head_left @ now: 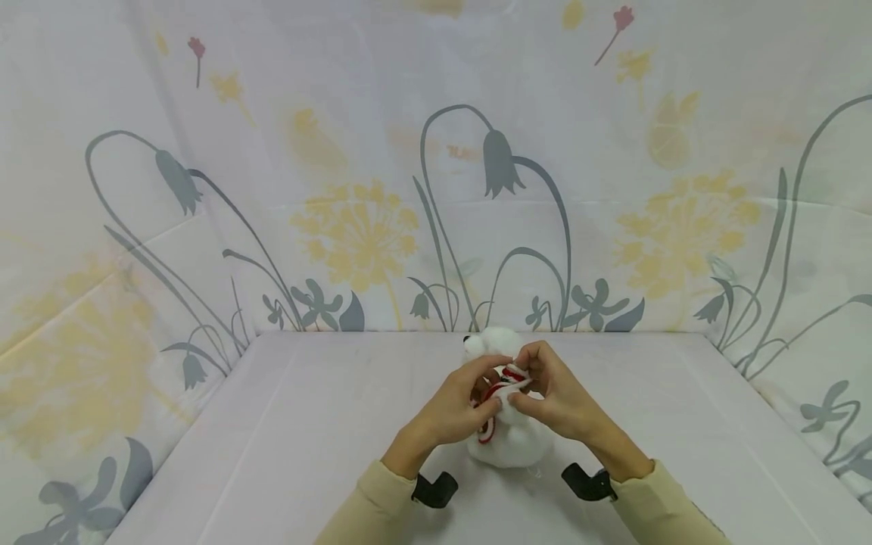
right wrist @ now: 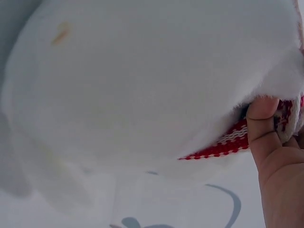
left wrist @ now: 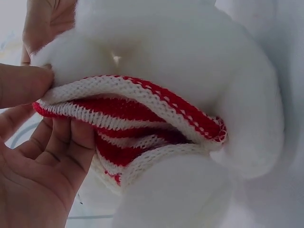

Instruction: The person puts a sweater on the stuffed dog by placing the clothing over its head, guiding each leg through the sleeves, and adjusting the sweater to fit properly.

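A white plush toy [head_left: 511,450] with a small dark nose stands on the table between the two hands. It wears a red-and-white striped knitted garment [left wrist: 128,111], whose edge gapes away from the fur in the left wrist view. My left hand [head_left: 446,405] pinches the edge of the knit between thumb and fingers. Opposite it, my right hand [head_left: 562,397] grips the knit near the toy's upper body, its thumb [right wrist: 263,114] against the fabric in the right wrist view. Fur and fabric hide some fingertips of the right hand.
The white table [head_left: 306,424] spreads out on both sides of the toy. A flower-printed cloth [head_left: 368,136] hangs behind and at the sides. Black wrist mounts [head_left: 437,490] jut inward from both wrists, close to the toy's base.
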Motion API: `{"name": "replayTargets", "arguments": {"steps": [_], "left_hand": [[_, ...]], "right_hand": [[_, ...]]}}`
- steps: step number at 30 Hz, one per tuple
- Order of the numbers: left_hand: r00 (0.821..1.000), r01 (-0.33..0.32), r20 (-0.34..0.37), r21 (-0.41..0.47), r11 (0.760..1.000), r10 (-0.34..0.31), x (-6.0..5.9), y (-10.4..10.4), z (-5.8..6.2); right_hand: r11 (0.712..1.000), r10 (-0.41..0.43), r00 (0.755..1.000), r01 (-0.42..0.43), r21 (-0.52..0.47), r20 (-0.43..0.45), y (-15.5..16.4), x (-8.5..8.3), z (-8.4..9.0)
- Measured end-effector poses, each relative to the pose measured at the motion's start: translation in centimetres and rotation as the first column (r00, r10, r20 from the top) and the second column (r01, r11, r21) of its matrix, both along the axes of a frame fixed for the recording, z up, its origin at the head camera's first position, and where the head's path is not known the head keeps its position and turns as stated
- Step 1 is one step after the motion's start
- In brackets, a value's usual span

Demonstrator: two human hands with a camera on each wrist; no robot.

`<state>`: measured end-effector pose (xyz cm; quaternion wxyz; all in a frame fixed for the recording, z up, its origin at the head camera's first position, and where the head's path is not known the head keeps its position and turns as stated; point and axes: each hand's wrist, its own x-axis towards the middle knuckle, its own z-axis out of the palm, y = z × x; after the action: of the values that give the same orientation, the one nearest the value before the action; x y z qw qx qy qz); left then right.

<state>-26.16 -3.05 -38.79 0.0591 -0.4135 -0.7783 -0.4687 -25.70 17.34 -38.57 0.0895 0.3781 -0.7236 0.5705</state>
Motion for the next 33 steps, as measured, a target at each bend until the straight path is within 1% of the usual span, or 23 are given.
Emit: {"name": "replayTargets", "arguments": {"steps": [7,10,13,16,19,21,24,27,30,32,33], "left_hand": [[0.999,-0.027,0.035,-0.038,0.999,0.029,0.0,-0.3,0.1],[0.999,-0.029,0.044,-0.047,0.998,0.031,0.0,-0.4,0.2],[0.999,-0.021,0.049,-0.056,0.998,0.024,0.0,-0.5,0.2],[0.998,-0.004,0.069,-0.070,0.998,0.008,0.0,-0.6,0.3],[0.996,0.005,0.084,-0.092,0.996,0.003,0.0,-0.7,0.2],[0.997,0.000,0.081,-0.104,0.995,0.009,0.0,-0.6,0.2],[0.997,-0.027,0.062,-0.113,0.993,0.034,0.0,-0.5,0.0],[0.998,-0.059,0.021,-0.112,0.992,0.062,-0.1,-0.3,-0.3],[0.997,-0.079,-0.013,-0.100,0.992,0.078,-0.1,-0.2,-0.4],[0.996,-0.085,-0.027,-0.088,0.992,0.083,-0.1,-0.1,-0.5],[0.996,-0.087,-0.030,-0.083,0.993,0.085,-0.1,0.0,-0.5]], "right_hand": [[1.000,-0.022,0.999,0.021,-0.007,-0.032,0.0,0.1,-0.1],[1.000,-0.026,0.998,0.026,-0.003,-0.050,-0.1,0.0,-0.1],[0.999,-0.028,0.998,0.029,0.019,-0.061,0.0,-0.1,-0.1],[0.998,-0.021,0.997,0.025,0.054,-0.068,0.0,-0.1,-0.2],[0.997,-0.009,0.998,0.014,0.078,-0.056,0.0,-0.1,0.0],[0.995,-0.012,0.999,0.016,0.094,-0.046,0.0,0.0,0.1],[0.991,-0.033,0.999,0.038,0.132,-0.042,0.3,-0.1,0.1],[0.967,-0.087,0.991,0.108,0.232,-0.099,0.8,-0.3,0.1],[0.924,-0.132,0.980,0.176,0.340,-0.151,1.4,-0.3,0.2],[0.896,-0.147,0.978,0.196,0.398,-0.149,1.7,-0.2,0.3],[0.890,-0.146,0.980,0.190,0.414,-0.135,1.8,-0.2,0.4]]}}
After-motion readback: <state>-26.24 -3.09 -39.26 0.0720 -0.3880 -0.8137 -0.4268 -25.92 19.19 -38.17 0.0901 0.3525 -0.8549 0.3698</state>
